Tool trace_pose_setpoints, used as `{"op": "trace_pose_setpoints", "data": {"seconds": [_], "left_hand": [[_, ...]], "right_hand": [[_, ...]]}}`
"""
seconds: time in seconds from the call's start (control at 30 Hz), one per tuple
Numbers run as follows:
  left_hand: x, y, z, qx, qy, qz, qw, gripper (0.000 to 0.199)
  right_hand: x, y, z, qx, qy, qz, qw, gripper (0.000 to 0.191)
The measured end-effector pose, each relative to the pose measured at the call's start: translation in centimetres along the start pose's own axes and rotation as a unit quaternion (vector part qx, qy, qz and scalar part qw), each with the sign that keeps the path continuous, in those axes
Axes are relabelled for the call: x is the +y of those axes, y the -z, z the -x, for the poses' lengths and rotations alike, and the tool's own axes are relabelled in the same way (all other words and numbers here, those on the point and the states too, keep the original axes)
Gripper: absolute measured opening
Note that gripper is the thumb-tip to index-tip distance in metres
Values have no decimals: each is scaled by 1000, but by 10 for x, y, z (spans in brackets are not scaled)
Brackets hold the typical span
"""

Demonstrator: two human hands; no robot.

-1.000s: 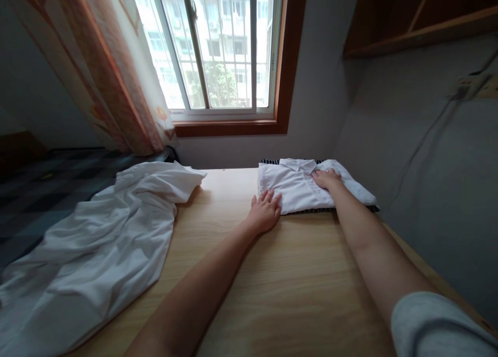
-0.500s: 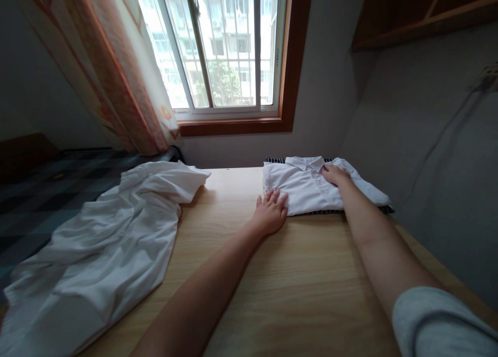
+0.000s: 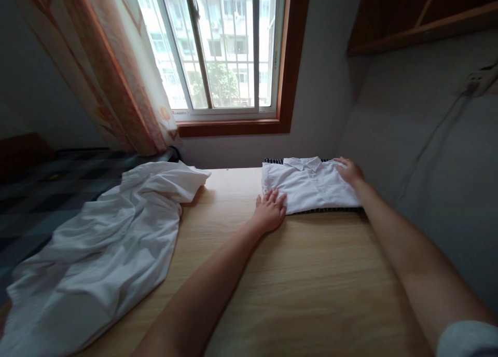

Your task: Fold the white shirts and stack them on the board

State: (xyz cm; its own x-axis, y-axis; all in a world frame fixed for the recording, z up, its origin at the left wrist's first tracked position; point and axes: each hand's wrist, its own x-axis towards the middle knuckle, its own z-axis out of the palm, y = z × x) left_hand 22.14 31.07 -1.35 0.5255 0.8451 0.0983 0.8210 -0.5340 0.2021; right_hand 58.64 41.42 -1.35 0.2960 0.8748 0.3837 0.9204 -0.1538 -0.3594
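Observation:
A folded white shirt [image 3: 307,186] with its collar up top lies on a dark striped cloth [image 3: 334,209] at the far right of the wooden table [image 3: 311,274]. My left hand [image 3: 270,210] rests with spread fingers on the shirt's near left corner and the table beside it. On the shirt's right part lies my right hand [image 3: 351,171], its fingers apart and pointing left. A crumpled white garment [image 3: 116,243] is spread along the table's left side, hanging over its edge.
Left of the table is a bed with a dark checked cover [image 3: 31,191]. An orange patterned curtain [image 3: 105,71] hangs by the window. A wooden shelf [image 3: 428,32] juts from the right wall, near a socket with a cord [image 3: 472,84].
My right hand has slid to the right across the shirt, from near the collar to its right side. The shirt's right part no longer sticks out there. My left hand has stayed put.

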Motion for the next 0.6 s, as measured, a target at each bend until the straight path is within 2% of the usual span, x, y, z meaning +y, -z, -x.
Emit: {"op": "trace_pose_setpoints", "data": {"seconds": [0.13, 0.2, 0.43, 0.53, 0.6], "left_hand": [[0, 0, -1, 0, 2, 3, 1000, 54], [0, 0, -1, 1, 0, 4, 1000, 54], [-5, -4, 2, 49, -13, 11, 999, 50], [-9, -7, 1, 80, -11, 27, 996, 50], [-10, -9, -1, 97, -1, 32, 995, 50]], "right_hand": [[1, 3, 36, -127, 9, 86, 988, 55], [10, 4, 51, -153, -16, 117, 981, 59], [56, 20, 72, -120, -107, 103, 982, 58], [49, 36, 79, -100, -143, 159, 972, 52], [29, 45, 87, -71, -107, 187, 974, 52]]}}
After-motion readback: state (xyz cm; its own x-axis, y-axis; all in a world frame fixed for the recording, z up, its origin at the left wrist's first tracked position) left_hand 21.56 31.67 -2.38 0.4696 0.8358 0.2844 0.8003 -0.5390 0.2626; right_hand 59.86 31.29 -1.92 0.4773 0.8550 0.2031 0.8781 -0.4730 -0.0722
